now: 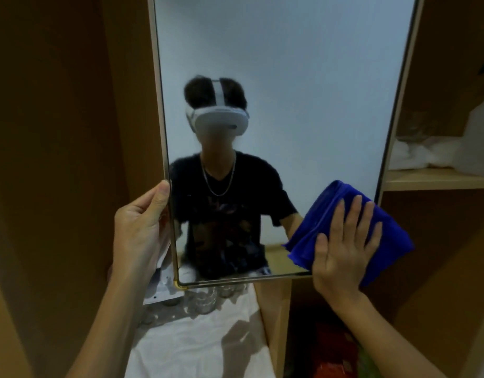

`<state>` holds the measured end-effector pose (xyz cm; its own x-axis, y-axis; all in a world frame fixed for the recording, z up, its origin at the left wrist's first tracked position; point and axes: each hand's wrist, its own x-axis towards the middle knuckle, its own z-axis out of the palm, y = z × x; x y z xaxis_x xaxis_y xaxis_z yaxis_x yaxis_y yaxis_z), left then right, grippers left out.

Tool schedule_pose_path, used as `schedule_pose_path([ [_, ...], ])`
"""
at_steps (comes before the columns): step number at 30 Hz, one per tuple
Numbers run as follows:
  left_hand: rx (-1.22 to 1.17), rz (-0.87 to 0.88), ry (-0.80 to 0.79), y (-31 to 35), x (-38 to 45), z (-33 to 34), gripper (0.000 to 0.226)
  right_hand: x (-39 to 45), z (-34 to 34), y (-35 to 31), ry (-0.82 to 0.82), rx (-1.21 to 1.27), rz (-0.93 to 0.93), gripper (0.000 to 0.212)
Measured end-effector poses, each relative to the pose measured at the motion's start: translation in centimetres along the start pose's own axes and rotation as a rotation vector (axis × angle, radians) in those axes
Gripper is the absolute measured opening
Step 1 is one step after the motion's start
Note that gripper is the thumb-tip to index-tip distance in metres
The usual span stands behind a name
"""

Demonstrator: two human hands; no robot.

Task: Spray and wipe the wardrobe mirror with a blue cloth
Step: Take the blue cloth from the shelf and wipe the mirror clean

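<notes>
From the head camera I count one mirror (289,77), one blue cloth (341,211) and two hands. My left hand (138,227) grasps the mirror's left edge, thumb curled onto the frame. My right hand (344,241) lies flat, fingers straight, pressing the folded cloth against the mirror's lower right corner; the cloth overhangs the frame. The glass reflects a person in a white headset, dark shirt and one chain. Around it stand brown wardrobe panels (58,132), a shelf (437,178) at right bearing white bundles, clear cups (205,298) and a white sheet (197,345) below. No writing is legible.
</notes>
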<state>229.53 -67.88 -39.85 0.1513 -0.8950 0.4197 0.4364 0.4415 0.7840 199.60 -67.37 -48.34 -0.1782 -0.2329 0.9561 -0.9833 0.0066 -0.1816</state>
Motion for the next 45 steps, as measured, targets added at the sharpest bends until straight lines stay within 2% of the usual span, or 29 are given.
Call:
schedule_pose_path([
  [5, -0.008, -0.010, 0.028, 0.3, -0.6, 0.5, 0.034, -0.4, 0.4, -7.8, -0.038, 0.027, -0.245, 0.061],
  [9, 0.019, -0.039, 0.045, 0.8, -0.9, 0.6, 0.039, -0.9, 0.4, -15.2, -0.115, 0.068, -0.442, 0.064],
  [12, 0.087, -0.025, 0.085, 1.1, -1.1, 0.9, 0.038, -1.1, 0.4, -18.1, -0.125, 0.051, -0.501, 0.063],
  [15, 0.127, -0.003, 0.094, 1.2, -1.3, 1.0, 0.038, -1.0, 0.3, -17.9, -0.139, 0.045, -0.495, 0.064],
  [19, 0.182, 0.080, 0.115, 1.1, -1.7, 1.2, 0.022, -0.8, 0.0, -17.4, -0.187, 0.060, -0.521, 0.063],
  [24, 0.270, 0.170, 0.095, 0.8, -1.9, 1.2, 0.017, -0.7, -0.1, -17.3, -0.197, 0.070, -0.522, 0.060],
  [36, 0.239, 0.135, 0.007, 1.1, -1.1, 1.3, 0.027, 0.9, -0.5, -15.8, -0.229, 0.032, -0.613, 0.066],
  [40, 0.174, 0.070, 0.060, 1.0, -0.5, 1.7, 0.029, 2.2, -1.0, -15.5, -0.257, 0.001, -0.654, 0.067],
  [45, 0.125, 0.010, 0.109, 3.4, 0.8, 4.0, 0.047, 7.3, -2.3, -16.0, -0.299, -0.007, -0.663, 0.068],
])
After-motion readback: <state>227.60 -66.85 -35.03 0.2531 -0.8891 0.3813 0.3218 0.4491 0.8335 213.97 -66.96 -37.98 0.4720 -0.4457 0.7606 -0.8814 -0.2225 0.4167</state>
